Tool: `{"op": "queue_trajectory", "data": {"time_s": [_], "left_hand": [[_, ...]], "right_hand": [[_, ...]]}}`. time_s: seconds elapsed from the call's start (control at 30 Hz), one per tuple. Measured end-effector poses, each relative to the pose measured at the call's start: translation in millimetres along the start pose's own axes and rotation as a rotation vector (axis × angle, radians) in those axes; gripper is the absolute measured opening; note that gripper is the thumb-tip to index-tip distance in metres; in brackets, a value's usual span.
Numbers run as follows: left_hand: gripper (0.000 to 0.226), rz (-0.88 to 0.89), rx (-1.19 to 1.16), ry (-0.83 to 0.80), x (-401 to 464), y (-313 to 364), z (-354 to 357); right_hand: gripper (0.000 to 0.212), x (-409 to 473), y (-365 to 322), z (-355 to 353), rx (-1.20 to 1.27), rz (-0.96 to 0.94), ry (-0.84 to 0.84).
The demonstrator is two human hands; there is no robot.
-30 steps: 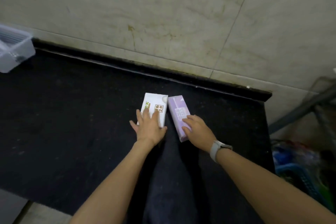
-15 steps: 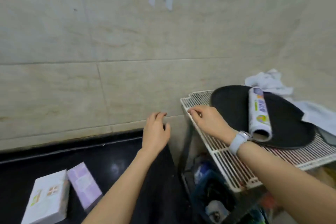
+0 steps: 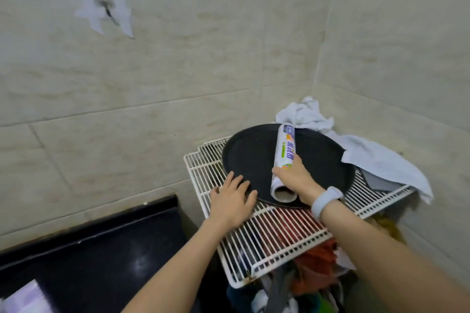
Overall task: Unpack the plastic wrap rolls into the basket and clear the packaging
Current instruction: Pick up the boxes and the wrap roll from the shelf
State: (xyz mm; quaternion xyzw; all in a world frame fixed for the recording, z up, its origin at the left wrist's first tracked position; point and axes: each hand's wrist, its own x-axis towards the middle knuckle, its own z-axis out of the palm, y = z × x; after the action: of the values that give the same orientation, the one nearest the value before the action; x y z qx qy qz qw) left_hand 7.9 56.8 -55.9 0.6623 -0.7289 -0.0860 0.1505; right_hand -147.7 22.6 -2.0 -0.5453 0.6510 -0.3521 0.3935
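Both hands have advanced from the rack edge onto the tray: right hand (image 3: 296, 180) now curled around the plastic wrap roll (image 3: 285, 157)

Roll lies on the round black tray (image 3: 249, 155) (cardboard core facing the camera); left hand (image 3: 232, 202), fingers spread and holding nothing, rests flat at the tray's rim on the white wire rack (image 3: 279, 231), white cloth (image 3: 368, 157) behind

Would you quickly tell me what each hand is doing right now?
Left hand: open, fingers spread flat at the edge of the black tray.
Right hand: closed around the roll.
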Motion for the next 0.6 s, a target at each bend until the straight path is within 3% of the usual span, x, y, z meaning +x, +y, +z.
{"op": "queue_trajectory", "data": {"time_s": [0.07,0.13,0.27,0.37,0.6], "left_hand": [[0.049,0.029,-0.044,0.003,-0.9,-4.9,-8.4],[0.045,0.019,-0.147,0.107,-5.4,-12.6,-20.4],[0.036,-0.157,-0.422,0.406,-39.5,-48.8,-44.4],[0.031,-0.316,-0.492,0.535,-84.8,-89.5,-54.4],[0.029,-0.780,-0.416,0.566,-202.7,-195.7,-43.6]], "right_hand": [[0.070,-6.6,-3.0,-3.6,0.045,-0.089,-0.004],[0.072,-19.2,-10.7,-3.0,0.039,-0.223,-0.019],[0.074,-57.4,-33.4,22.8,0.038,-0.472,-0.160],[0.077,-86.8,-48.1,63.6,0.041,-0.613,-0.286],[0.082,-133.9,-59.2,209.5,-0.490,-0.890,-0.609]]}}
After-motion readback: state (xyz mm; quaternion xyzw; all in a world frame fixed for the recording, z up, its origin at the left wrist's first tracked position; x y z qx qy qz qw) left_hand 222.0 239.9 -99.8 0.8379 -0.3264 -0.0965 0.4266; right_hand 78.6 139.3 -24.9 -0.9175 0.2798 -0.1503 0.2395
